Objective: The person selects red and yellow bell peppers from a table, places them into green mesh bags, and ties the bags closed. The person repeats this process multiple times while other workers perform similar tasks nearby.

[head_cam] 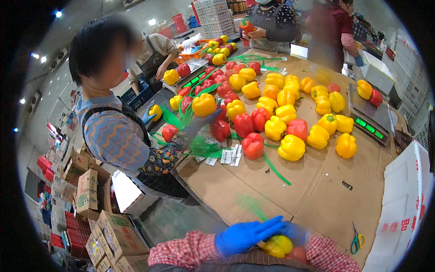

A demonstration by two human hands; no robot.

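Both of my hands wear blue gloves and meet at the near edge of the cardboard-covered table [326, 190]. My left hand [246, 236] lies with its fingers stretched over the top of a yellow bell pepper [278, 246]. Blurred, my right hand [294, 233] is at that pepper's far right side, its fingers partly hidden. A red bell pepper [297, 255] sits beside the yellow one, close to my body. Green netting [253, 207] sticks out beyond my fingers, blurred. Scissors [357, 239] with teal and yellow handles lie to the right.
Many red and yellow bell peppers [291, 148] cover the table's middle. Barcode labels [231, 155] and green net sleeves [205, 146] lie left of them. A digital scale [370, 114] holds two peppers, near a white foam box [404, 197]. A co-worker [112, 125] handles peppers at left; others stand beyond.
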